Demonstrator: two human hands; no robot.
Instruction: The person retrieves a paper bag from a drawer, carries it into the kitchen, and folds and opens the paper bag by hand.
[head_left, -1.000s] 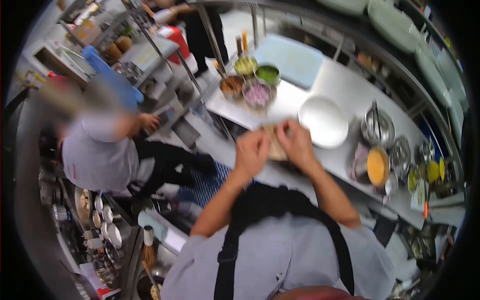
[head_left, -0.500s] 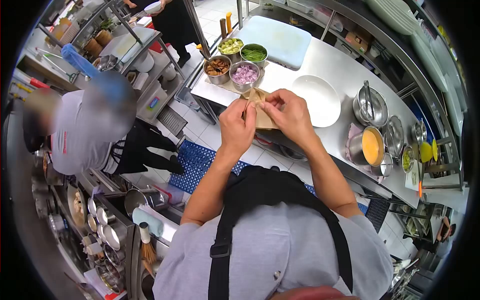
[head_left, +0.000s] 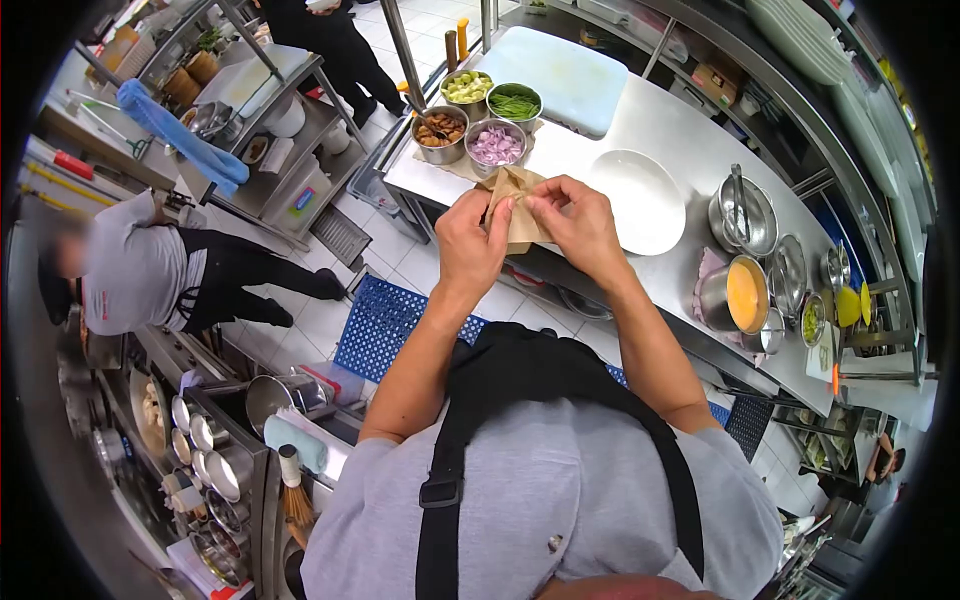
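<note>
I see a piece of brown paper (head_left: 519, 188) held up in both hands just at the bench's near edge, towards the left corner of the bench (head_left: 682, 152), in front of a metal container of chopped pink onion (head_left: 496, 146). The handling of the paper looks partway through, as I judge it: creases run across the sheet and its upper part is bunched, yet its corners stick up loose and the lower part hangs as a flat panel. Whether anything is inside I cannot tell. The cutting is done for what sits at that left end, where sliced greens (head_left: 514, 102), pale green chunks (head_left: 466, 87) and brown pieces (head_left: 437, 130) stand in containers beside the onion. The left hand (head_left: 468, 243) is part-closed, thumb pressed on the paper's face and fingers curled at its side. The right hand (head_left: 582, 226) is closed to a pinch, thumb and forefinger meeting on the upper fold, the other fingers bent in. Just beyond the right hand lies a round white dish (head_left: 638, 203), and farther towards the bench's right end stands a pot of orange liquid (head_left: 744, 296).
</note>
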